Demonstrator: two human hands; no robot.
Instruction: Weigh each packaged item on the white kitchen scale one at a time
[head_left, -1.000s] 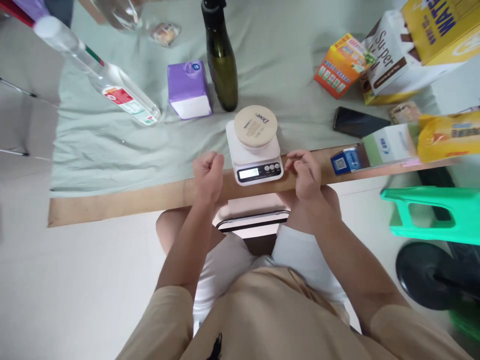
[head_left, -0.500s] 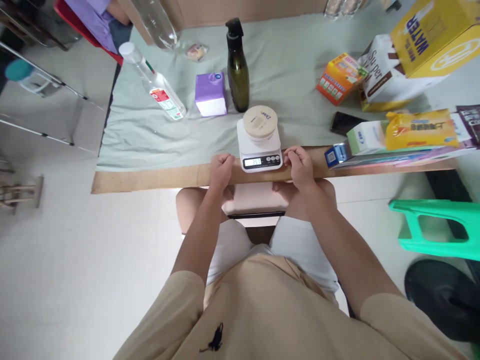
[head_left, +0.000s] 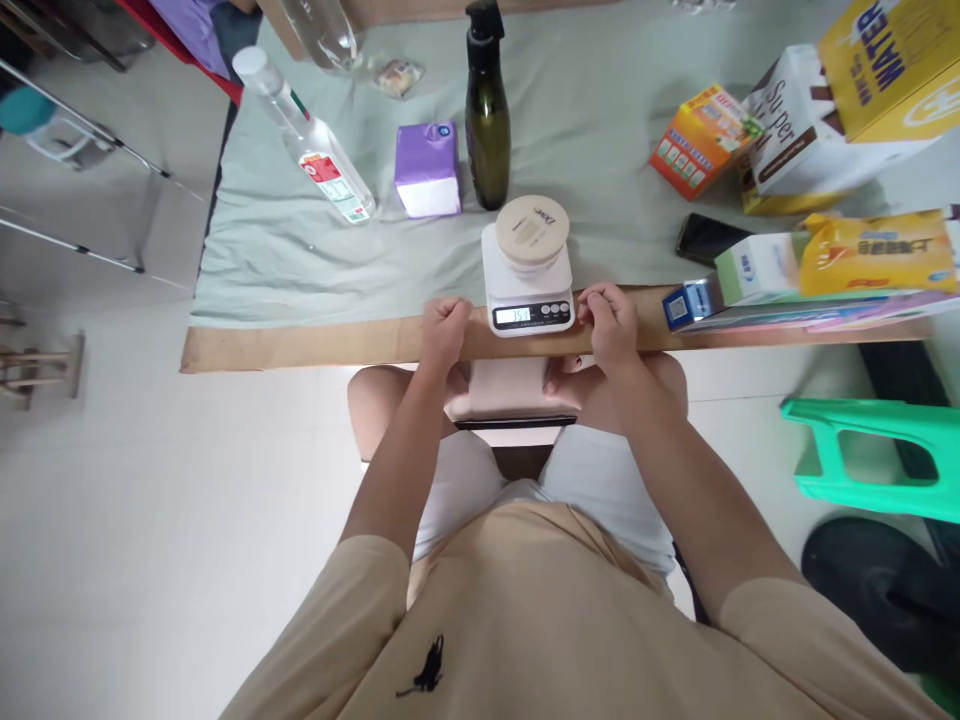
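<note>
A white digital kitchen scale [head_left: 529,284] lies at the front of the table, its small display lit with digits. On its platform rests a round Dove jar [head_left: 532,232] with a beige lid. My left hand [head_left: 445,332] is curled closed on the brown table edge, left of the scale and apart from it. Just right of the scale, my right hand [head_left: 609,322] is closed too, thumb against the bent fingers, close to the scale's corner. I see nothing held in either hand.
Behind the scale stand a dark green pump bottle [head_left: 487,120] and a purple tissue pack [head_left: 427,169]. A clear bottle [head_left: 315,145] is at the left. At right are an orange box [head_left: 701,145], a black phone [head_left: 709,238] and a yellow packet [head_left: 877,255]. A green stool [head_left: 817,450] stands below.
The view has shifted slightly, so the table's things sit a little higher and farther right. Both hands keep their places beside the scale, still closed.
</note>
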